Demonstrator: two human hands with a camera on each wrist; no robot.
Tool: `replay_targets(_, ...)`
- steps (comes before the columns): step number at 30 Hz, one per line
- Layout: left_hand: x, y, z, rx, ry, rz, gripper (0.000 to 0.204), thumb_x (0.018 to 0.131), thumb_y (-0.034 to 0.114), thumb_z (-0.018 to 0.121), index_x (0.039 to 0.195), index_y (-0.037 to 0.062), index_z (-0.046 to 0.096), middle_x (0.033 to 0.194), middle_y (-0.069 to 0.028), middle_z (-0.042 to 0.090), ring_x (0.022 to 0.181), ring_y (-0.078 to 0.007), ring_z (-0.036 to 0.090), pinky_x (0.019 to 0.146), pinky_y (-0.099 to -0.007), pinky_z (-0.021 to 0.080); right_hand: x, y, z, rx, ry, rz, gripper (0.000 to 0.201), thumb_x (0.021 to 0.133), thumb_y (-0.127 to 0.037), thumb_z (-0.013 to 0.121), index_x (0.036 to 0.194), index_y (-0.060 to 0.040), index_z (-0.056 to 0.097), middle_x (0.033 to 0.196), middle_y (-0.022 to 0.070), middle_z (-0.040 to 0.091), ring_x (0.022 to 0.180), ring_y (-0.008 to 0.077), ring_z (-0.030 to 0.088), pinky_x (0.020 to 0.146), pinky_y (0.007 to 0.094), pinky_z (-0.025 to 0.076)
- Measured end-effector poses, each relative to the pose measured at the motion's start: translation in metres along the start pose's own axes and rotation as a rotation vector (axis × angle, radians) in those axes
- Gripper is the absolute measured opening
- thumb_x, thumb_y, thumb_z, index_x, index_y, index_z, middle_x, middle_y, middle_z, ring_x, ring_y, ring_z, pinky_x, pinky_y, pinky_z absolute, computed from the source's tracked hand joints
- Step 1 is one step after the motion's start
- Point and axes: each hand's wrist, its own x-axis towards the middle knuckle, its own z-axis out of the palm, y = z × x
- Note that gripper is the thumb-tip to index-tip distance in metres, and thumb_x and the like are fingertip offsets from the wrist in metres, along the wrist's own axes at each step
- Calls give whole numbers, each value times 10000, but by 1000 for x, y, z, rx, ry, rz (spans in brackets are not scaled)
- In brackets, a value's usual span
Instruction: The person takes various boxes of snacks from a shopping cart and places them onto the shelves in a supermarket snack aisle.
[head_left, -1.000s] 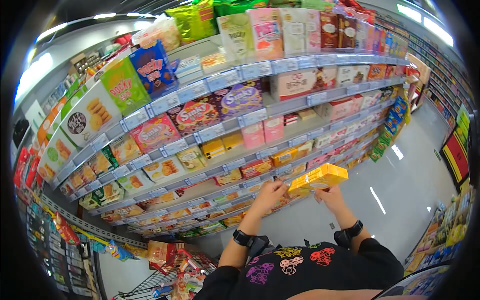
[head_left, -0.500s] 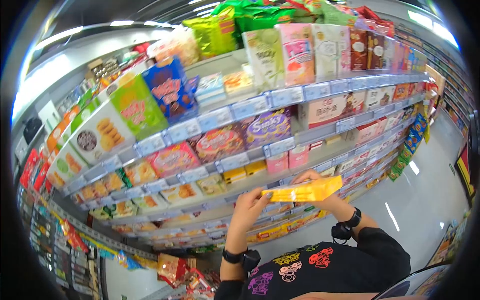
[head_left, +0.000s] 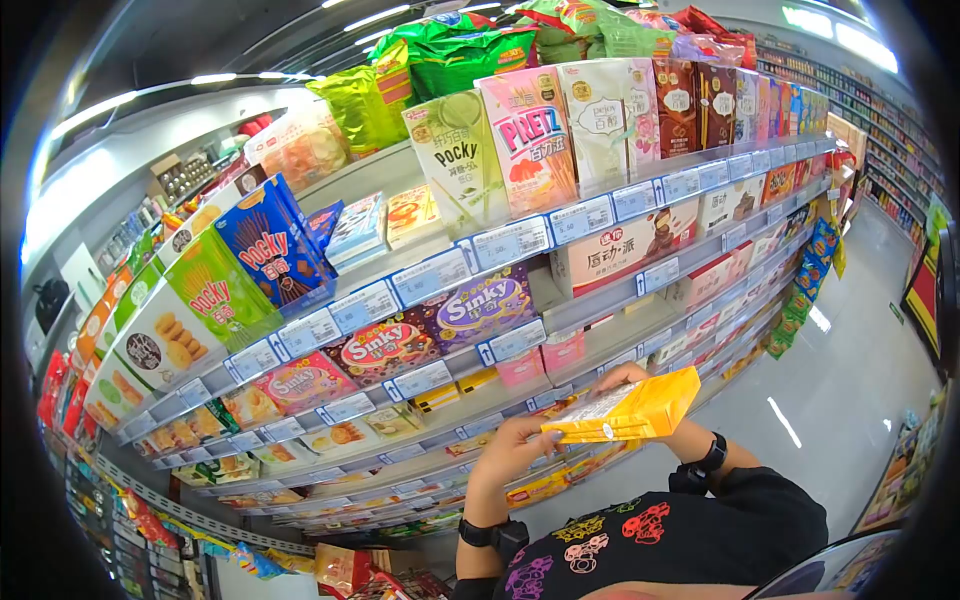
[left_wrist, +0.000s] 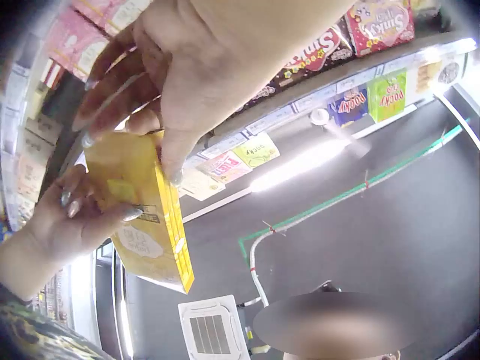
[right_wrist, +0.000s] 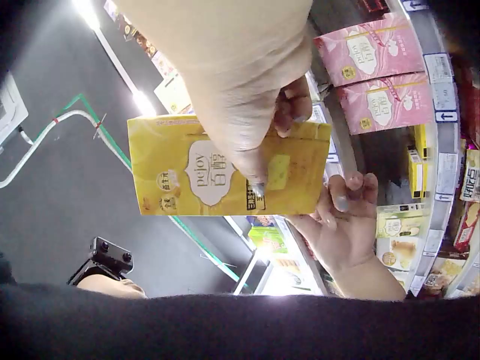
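Note:
A yellow Pejoy snack box [head_left: 632, 408] is held up in front of the shelf, its broad printed face showing in the right wrist view. My right hand [right_wrist: 251, 127] grips it with the thumb laid across that face and the fingers curled behind. At the other end my left hand [head_left: 512, 452] pinches the box corner between thumb and fingers. In the left wrist view the left hand [left_wrist: 180, 82] comes in from above at the box's end, and the right hand [left_wrist: 71, 217] holds it from the side.
Shelves carry Pocky boxes [head_left: 265, 245], Sinky boxes [head_left: 390, 345] and a Pretz box [head_left: 528, 140]. Price labels [head_left: 430, 278] line the shelf edges. Red packages [head_left: 345, 568] sit low at the left. A grey aisle floor [head_left: 770, 400] runs along the right, with another shelf beyond it.
The box has been turned and tilted between both hands, its broad face now angled up. My right hand has shifted from beneath it to its far side. The head view has drawn closer to the shelf.

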Motion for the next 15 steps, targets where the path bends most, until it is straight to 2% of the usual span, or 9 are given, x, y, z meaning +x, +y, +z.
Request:
replay_targets(2, 5, -11, 0, -17, -95, 61, 284, 918, 206, 499, 816, -1, 664, 798, -77, 660, 773, -117, 584, 730, -281, 457, -5, -11, 0, -196, 34, 33, 487, 651, -180, 798, 1027, -25, 530, 978, 107, 577, 918, 206, 580, 817, 315, 467)
replay_targets(4, 10, -15, 9, -68, -121, 114, 328, 927, 222, 482, 769, 0, 665, 827, -91, 661, 794, -140, 589, 754, -288, 455, -10, -15, -1, -137, 73, 229, 492, 669, -143, 773, 1076, -24, 523, 997, 88, 579, 922, 189, 576, 802, 307, 464)
replay_targets(6, 15, -24, 10, -16, -164, 75, 330, 932, 235, 468, 821, -8, 662, 870, -99, 660, 830, -163, 592, 775, -305, 453, -18, -15, -6, -172, 69, 399, 471, 707, -60, 736, 1126, -24, 523, 945, 34, 621, 860, 107, 585, 748, 291, 478)
replay_targets(7, 15, -27, 12, 6, -196, 50, 334, 934, 241, 461, 847, -13, 660, 891, -102, 660, 847, -175, 593, 786, -314, 452, -12, -19, 2, -108, 184, 133, 488, 712, -65, 730, 1149, -22, 516, 957, 46, 637, 913, 121, 592, 793, 295, 485)
replay_targets(9, 16, -22, 19, 31, -125, -20, 324, 936, 247, 456, 943, -20, 639, 937, -99, 659, 881, -186, 594, 812, -338, 448, -12, -19, -5, -232, 198, 206, 509, 737, -88, 715, 1189, -19, 491, 1033, 65, 625, 981, 130, 579, 846, 290, 472)
replay_targets(10, 16, -21, 23, 43, -96, -69, 330, 937, 251, 453, 991, -24, 628, 960, -98, 658, 898, -191, 595, 826, -350, 445, -11, -21, -4, -142, 262, 219, 508, 750, -105, 707, 1197, -17, 482, 1033, 67, 624, 970, 128, 582, 837, 286, 475)
replay_targets(11, 20, -20, 28, 8, -160, 22, 331, 936, 254, 454, 1031, -23, 610, 962, -96, 658, 900, -189, 594, 826, -354, 447, -9, -23, -3, -57, 327, 225, 508, 764, -122, 699, 1206, -15, 474, 1033, 69, 623, 959, 125, 584, 827, 281, 478)
replay_targets(13, 32, -20, 34, -61, -278, 225, 353, 935, 261, 456, 1111, -21, 574, 965, -94, 658, 904, -184, 593, 826, -362, 449, -12, -26, -7, -42, 302, 282, 512, 774, -133, 693, 1217, -14, 466, 1030, 68, 625, 936, 116, 589, 811, 275, 483)
replay_targets(15, 31, -26, 37, -74, -295, 116, 339, 912, 240, 503, 1125, -15, 567, 1007, -78, 649, 912, -164, 595, 817, -323, 460, -20, -28, -7, -48, 285, 317, 512, 782, -136, 686, 1225, -12, 461, 1021, 68, 628, 912, 105, 592, 790, 268, 489)
